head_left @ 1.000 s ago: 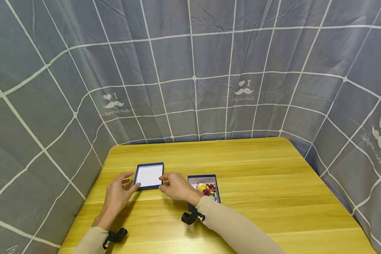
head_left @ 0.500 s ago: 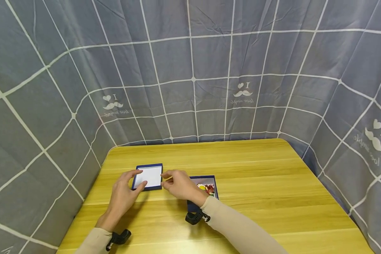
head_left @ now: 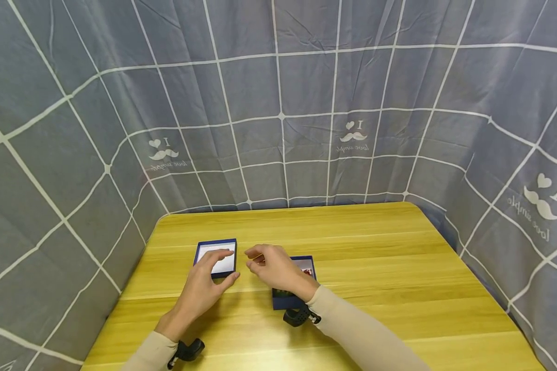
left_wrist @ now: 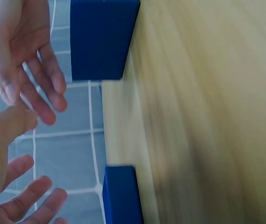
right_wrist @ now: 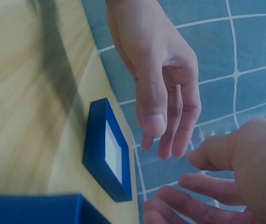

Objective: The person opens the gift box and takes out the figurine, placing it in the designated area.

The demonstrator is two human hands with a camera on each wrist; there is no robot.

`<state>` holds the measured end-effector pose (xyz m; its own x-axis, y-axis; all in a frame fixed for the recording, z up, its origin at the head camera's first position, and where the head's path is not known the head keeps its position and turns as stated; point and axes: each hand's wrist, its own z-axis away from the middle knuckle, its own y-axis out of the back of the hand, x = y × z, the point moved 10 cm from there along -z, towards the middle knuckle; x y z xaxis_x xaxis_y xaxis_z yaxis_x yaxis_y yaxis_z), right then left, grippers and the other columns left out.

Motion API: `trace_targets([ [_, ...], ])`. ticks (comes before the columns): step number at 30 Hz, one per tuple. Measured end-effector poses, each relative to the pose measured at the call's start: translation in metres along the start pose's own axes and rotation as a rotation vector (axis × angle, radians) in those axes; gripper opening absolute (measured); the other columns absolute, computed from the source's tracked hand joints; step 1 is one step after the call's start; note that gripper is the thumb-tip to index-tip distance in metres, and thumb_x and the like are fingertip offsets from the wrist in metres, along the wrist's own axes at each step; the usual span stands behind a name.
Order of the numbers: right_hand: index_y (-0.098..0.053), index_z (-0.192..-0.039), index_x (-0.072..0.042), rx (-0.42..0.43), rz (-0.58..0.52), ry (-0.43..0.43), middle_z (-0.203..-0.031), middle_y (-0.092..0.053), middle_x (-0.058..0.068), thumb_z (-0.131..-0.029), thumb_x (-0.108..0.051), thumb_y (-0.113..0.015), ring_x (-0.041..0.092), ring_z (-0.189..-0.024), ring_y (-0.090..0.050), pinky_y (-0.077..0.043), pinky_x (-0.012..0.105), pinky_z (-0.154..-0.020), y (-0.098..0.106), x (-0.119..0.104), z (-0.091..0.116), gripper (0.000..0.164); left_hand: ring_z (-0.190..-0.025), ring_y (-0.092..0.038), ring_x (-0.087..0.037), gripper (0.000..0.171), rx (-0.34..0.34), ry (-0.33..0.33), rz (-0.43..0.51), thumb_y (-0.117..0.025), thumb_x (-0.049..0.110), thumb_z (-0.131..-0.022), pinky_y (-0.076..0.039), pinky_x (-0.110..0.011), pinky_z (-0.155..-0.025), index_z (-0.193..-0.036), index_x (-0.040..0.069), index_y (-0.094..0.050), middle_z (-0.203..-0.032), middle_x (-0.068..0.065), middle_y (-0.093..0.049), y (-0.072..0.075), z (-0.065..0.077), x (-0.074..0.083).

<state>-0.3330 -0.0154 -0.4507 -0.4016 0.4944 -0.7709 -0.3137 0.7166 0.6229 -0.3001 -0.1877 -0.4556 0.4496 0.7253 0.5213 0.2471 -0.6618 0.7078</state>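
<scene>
- Gripping nothing, the bare left hand (head_left: 203, 287) and bare right hand (head_left: 277, 268) hung apart, fingers bent, thumbs spread.
- Partly hidden by the right hand, a square blue box (head_left: 288, 303) likely penned its red contents (head_left: 308, 271).
- Farther off, a shallow white-lined blue tray (head_left: 225, 266) lay flat, steadied by the yellow wood-grained tabletop (head_left: 362, 247).

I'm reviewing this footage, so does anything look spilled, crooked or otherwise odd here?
Only the lettering on the grey curtain, which reads backwards. The shallow blue tray and blue box sit flat on the table, with no spill in view.
</scene>
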Motion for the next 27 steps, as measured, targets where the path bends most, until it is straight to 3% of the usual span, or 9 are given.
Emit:
trace_targets([
  [5,-0.076,-0.15,-0.005,0.002,0.031,0.022,-0.144,-0.082,0.015,-0.119,-0.02,-0.069,0.029,-0.124,-0.082,-0.069,0.044,-0.107,0.01,0.003,0.006,0.035,-0.136,-0.075,-0.04,0.061,-0.062,-0.027,0.03,-0.097,0.021,-0.099,-0.065,-0.06,-0.111,-0.153,0.008,-0.071,-0.151,-0.014,-0.074,-0.016,0.0,0.017],
  [11,-0.075,-0.15,-0.003,0.003,0.046,0.05,-0.146,-0.081,0.018,-0.12,-0.019,-0.067,0.031,-0.123,-0.083,-0.069,0.049,-0.105,0.023,0.006,0.015,0.035,-0.143,-0.072,-0.037,0.072,-0.173,-0.011,0.089,-0.096,0.032,-0.101,-0.064,-0.058,-0.115,-0.162,0.012,-0.063,-0.159,-0.01,-0.068,-0.038,-0.001,0.032],
  [18,-0.079,-0.145,-0.004,0.032,0.068,0.067,-0.138,-0.085,0.013,-0.119,-0.018,-0.069,0.026,-0.117,-0.085,-0.07,0.048,-0.102,0.039,0.01,0.022,0.031,-0.156,-0.063,-0.034,0.091,-0.309,0.046,0.18,-0.094,0.048,-0.101,-0.057,-0.059,-0.126,-0.174,0.014,-0.051,-0.175,-0.009,-0.055,-0.063,0.002,0.042],
  [27,-0.082,-0.138,-0.003,0.07,0.116,0.081,-0.133,-0.086,0.013,-0.116,-0.012,-0.072,0.028,-0.113,-0.085,-0.07,0.05,-0.101,0.056,0.018,0.03,0.025,-0.169,-0.049,-0.039,0.115,-0.417,0.043,0.199,-0.089,0.064,-0.1,-0.049,-0.065,-0.133,-0.185,0.015,-0.031,-0.186,-0.012,-0.039,-0.089,0.003,0.054],
])
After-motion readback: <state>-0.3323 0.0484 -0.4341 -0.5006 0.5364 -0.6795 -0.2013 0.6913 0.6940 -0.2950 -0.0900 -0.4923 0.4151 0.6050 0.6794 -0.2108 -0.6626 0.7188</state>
